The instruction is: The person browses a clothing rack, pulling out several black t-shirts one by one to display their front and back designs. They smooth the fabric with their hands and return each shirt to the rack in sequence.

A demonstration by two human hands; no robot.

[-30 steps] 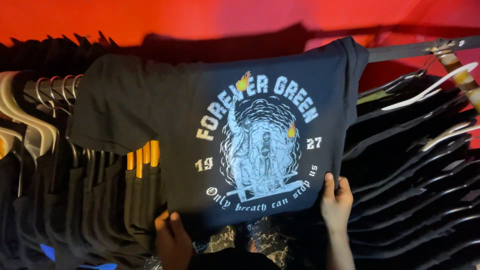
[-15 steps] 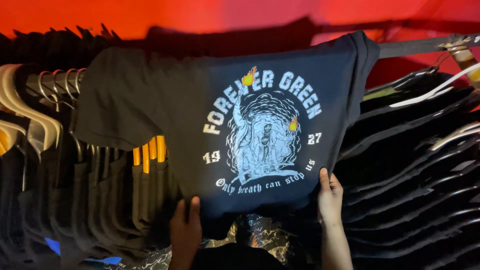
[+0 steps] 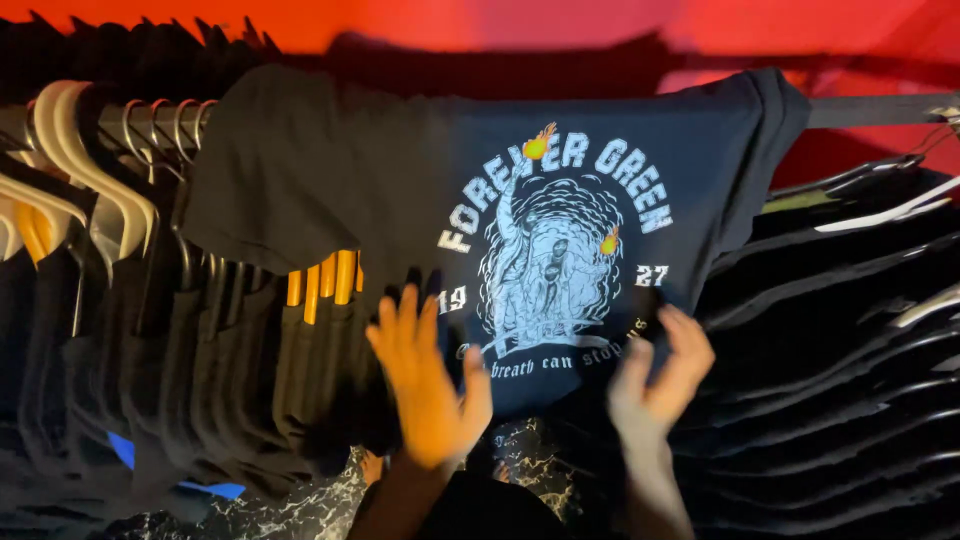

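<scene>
dark printed t-shirt (image 3: pixel 520 190) already lies spread flat across the clothes rail (image 3: pixel 870 108), print facing up; left hand (image 3: pixel 428 385) and right hand (image 3: pixel 662 375), fingers splayed open and gripping nothing, press its lower hem, so smoothing seems nearly finished.

Rows of dark garments (image 3: pixel 200 370) are hanging close together on the left, their hooks looping over a dark rail (image 3: pixel 140 122). Pale curved hangers (image 3: pixel 70 170) are sitting at the far left of that rail, and several yellow-orange hangers (image 3: pixel 322 280) are showing between the dark clothes. On the right, more dark garments (image 3: pixel 830 340) are hanging in a slanted stack with white hangers (image 3: pixel 880 212) poking out. A red wall (image 3: pixel 560 25) is glowing behind everything.
</scene>
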